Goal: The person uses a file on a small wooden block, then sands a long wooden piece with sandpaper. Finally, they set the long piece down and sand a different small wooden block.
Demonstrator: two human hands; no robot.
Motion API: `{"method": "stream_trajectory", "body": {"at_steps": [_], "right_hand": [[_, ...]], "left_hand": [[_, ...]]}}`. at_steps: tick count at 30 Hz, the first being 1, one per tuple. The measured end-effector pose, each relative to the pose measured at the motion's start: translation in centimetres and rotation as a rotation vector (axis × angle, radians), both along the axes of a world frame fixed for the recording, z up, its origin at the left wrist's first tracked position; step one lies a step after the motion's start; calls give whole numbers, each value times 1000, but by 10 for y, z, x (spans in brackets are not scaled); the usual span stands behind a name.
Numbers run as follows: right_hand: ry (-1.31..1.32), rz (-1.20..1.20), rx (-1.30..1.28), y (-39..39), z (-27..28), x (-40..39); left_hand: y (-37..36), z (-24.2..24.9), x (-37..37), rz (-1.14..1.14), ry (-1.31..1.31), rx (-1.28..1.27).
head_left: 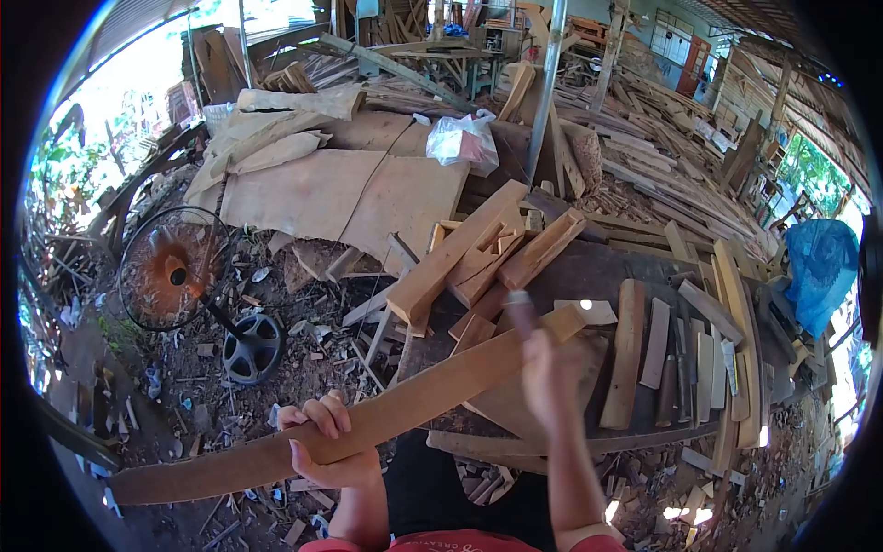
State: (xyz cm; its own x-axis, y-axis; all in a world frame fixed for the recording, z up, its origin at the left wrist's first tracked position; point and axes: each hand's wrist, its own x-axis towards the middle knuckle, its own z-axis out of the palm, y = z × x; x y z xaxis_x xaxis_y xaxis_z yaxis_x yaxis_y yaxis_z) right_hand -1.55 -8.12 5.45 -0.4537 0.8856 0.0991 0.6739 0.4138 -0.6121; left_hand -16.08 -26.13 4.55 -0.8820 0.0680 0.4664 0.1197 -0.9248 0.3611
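My left hand (326,446) is closed around a long, slightly curved wooden board (405,405), thumb below and fingers over its upper edge. The board slants from the lower left up to the workbench (681,437), where its far end lies. Over that end, my right hand (549,373) is closed on a short brown tool (521,311) with a paler tip, smeared by motion; its kind cannot be made out. Thick wood blocks (460,253) with cut recesses lie just beyond the board's far end.
To the right on the bench lie wood strips (625,354) and chisel-like tools (669,391). A blue plastic bag (821,276) hangs at far right. An orange-centred pedestal fan (175,276) stands at left among wood scraps. A plastic bag (463,143) rests on a wide plank (340,193).
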Motion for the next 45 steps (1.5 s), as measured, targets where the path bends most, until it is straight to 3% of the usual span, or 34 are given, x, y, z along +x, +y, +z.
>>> {"method": "stream_trajectory", "body": {"at_steps": [2,3,5,7,10,13,16,17,19,20,22,23,25,27,28,30,31,33,36,37,39,41,43,45], "right_hand": [[98,349,282,-53,7,-15],[96,353,266,-68,9,-17],[344,622,405,-80,13,-20],[220,482,457,-48,12,-4],[177,36,171,29,-32,24],[165,-140,395,60,-37,30],[86,110,-23,9,-13,0],[369,291,-54,-18,-21,-11],[81,674,322,-69,18,-13],[82,669,327,-65,16,-12],[35,586,418,-49,2,-8],[296,417,354,-31,-5,-8],[128,48,275,32,-46,15],[74,-150,513,81,-59,37],[71,-160,523,69,-40,33],[-76,-69,134,34,-8,8],[137,54,65,17,-35,-7],[205,438,396,-57,3,-23],[303,608,500,-82,-2,-24],[70,581,441,-65,-1,-10],[269,319,483,-9,-37,-2],[55,-39,261,43,-53,30],[-23,-232,361,64,-54,43],[-54,-191,354,67,-47,40]], "left_hand": [[1,3,0,-11,-2,4],[-1,3,0,-7,-7,-10],[1,6,-2,-43,1,-5],[3,5,-2,-35,13,-9],[2,1,-3,-19,-8,-26],[8,-2,-3,-23,-28,-24],[10,-2,-1,-21,-34,-13],[10,-2,-1,-23,-43,-7],[10,2,0,-36,-43,-9],[11,3,0,-48,-41,-9],[9,-1,0,-46,-29,-23],[8,-3,-1,-37,-25,-41],[7,-6,-3,-41,-43,-44],[8,-7,-3,-51,-66,-37],[8,-6,-2,-54,-61,-28],[10,-4,-1,-59,-60,-5],[10,-3,-1,-55,-61,-4],[10,-3,0,-47,-56,-6],[8,-6,1,-65,-40,0],[7,-7,2,-56,-42,6],[7,-10,0,-10,-89,-7],[8,-16,-3,-13,-102,6],[8,-18,-5,-27,-116,10],[8,-17,-6,-81,-111,20]]}}
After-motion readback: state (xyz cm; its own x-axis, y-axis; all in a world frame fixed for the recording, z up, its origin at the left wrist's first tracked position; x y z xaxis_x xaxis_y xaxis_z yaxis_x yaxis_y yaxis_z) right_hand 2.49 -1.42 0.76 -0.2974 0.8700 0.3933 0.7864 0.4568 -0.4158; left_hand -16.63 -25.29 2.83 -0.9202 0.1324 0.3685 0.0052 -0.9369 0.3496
